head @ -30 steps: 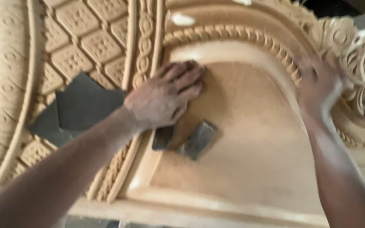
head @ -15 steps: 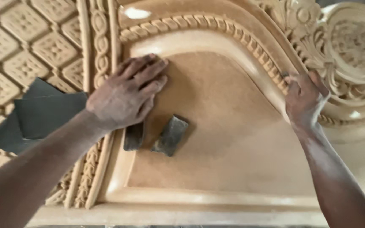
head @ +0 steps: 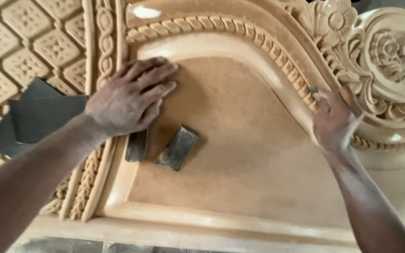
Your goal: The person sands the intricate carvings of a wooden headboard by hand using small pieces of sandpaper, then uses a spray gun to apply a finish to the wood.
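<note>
Head cam | L hand (head: 130, 100) spread flat on tan carved panel (head: 240, 154) (smooth centre) | R hand (head: 333, 119) pinching small dark piece (head: 313, 90) at rope moulding (head: 258, 40)

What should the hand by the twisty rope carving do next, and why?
Probably slide a little further down along the rope carving. The right hand presses a small dark piece, mostly hidden, against that edge, so more of the carving likely needs rubbing. The left hand lies flat on the smooth panel, seemingly steadying it.

Left hand (head: 130, 100) flat, right hand (head: 333, 119) curled.
</note>
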